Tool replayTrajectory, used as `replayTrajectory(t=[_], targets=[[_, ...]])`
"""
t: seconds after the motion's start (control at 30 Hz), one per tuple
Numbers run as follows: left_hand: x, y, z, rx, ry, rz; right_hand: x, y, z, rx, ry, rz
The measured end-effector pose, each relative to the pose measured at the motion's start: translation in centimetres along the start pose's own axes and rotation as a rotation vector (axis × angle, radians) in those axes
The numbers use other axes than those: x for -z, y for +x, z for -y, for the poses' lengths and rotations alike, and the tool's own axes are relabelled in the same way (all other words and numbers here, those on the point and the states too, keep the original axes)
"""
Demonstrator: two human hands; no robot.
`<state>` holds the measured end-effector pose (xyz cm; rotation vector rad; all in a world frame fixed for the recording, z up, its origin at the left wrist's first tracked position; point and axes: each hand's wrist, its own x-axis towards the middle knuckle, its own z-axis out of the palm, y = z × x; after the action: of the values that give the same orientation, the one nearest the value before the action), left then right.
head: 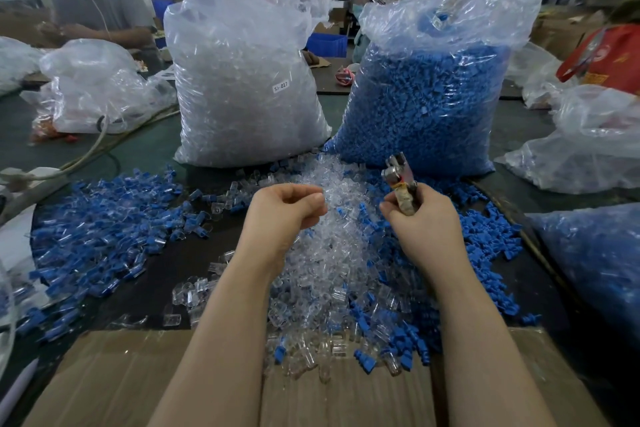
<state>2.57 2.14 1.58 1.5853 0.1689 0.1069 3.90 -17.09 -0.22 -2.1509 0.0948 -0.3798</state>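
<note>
My right hand (424,218) grips a metal plier-like tool (401,180) with a taped handle, its jaws pointing up and away. My left hand (284,210) hovers with curled fingers over a heap of clear plastic pieces (332,253) in the middle of the table; whether it pinches a clear piece I cannot tell. Loose blue plastic pieces (104,225) lie spread to the left, and more of them (491,239) lie to the right of the clear heap.
A big bag of clear pieces (242,80) and a big bag of blue pieces (429,97) stand behind the heaps. Cardboard (138,381) lies at the near edge. More plastic bags (104,87) sit at both sides. Another person (93,0) works at the far left.
</note>
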Motion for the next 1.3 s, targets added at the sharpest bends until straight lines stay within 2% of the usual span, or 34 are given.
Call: replayTrajectory(t=[0.1, 0.27, 0.87, 1.3], targets=[[-1.2, -0.4, -0.1, 0.003, 0.035, 0.026, 0.2, -0.3, 0.9, 0.047, 0.199, 0.027], [-2.9, -1.0, -0.4, 0.035, -0.083, 0.098, 0.2, -1.0, 2.1, 0.137, 0.397, 0.102], [-2.7, -1.1, -0.6, 0.003, -0.085, 0.144, -0.4, -1.1, 2.3, 0.163, 0.279, 0.134], [-3.2, -1.3, -0.8, 0.071, -0.303, 0.055, -0.3, -1.3, 2.8, 0.157, 0.445, 0.053]])
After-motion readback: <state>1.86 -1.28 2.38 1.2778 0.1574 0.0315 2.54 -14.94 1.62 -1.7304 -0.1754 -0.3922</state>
